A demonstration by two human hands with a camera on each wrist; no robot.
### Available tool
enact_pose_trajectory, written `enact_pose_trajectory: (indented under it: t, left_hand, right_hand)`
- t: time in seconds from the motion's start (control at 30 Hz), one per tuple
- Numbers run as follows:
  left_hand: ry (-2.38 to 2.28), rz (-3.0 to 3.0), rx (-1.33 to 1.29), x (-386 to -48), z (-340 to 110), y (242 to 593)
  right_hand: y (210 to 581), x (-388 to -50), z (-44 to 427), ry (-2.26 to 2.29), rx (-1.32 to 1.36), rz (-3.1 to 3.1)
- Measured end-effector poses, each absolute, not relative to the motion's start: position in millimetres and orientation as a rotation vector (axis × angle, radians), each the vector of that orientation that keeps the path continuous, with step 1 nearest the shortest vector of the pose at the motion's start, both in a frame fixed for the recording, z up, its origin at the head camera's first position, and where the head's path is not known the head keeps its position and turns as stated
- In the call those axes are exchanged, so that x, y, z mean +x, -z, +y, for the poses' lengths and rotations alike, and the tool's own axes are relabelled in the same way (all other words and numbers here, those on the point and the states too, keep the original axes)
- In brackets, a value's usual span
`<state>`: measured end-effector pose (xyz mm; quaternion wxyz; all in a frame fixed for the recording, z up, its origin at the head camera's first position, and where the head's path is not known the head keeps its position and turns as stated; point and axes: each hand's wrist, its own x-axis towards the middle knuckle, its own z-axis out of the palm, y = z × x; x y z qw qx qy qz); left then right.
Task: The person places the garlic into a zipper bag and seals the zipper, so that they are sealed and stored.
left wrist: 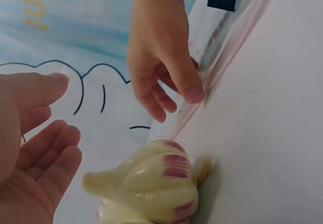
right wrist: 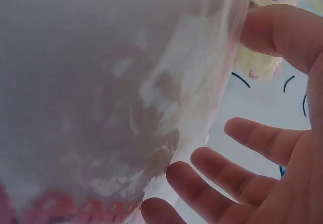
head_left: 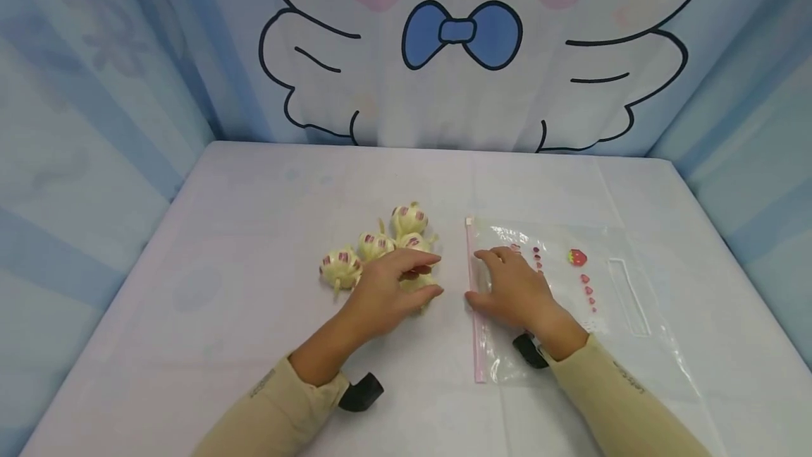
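Several garlic bulbs (head_left: pixel 340 268), pale with purple streaks, lie grouped in the middle of the table. My left hand (head_left: pixel 390 293) hovers over the near bulbs, partly hiding them, its fingers loosely bent with nothing between them. In the left wrist view a garlic bulb (left wrist: pixel 151 181) lies just below that hand. A clear zip bag (head_left: pixel 539 365) with a pink slider edge and red strawberry and heart prints lies flat to the right. Over the bag's pink edge is my right hand (head_left: pixel 517 291), fingers spread and thumb at the edge; whether it touches the plastic I cannot tell.
The white table (head_left: pixel 222 372) carries the bulbs and the bag. Patterned blue curtains (head_left: pixel 95 125) stand at both sides, and a cartoon-printed cloth (head_left: pixel 469 104) hangs behind the far edge. A black wrist strap (head_left: pixel 361 392) shows at the left cuff.
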<state>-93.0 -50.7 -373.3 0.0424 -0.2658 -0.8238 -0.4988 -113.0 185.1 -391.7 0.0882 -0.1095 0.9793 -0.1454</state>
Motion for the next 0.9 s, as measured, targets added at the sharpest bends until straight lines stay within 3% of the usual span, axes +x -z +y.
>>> enact_pose_trajectory:
  t: [0.9]
  left_hand:
    - [1.82, -2.613, -0.88, -79, -22, 379]
  right_hand:
    - [380, -116, 217, 0.842, -0.351, 2.747]
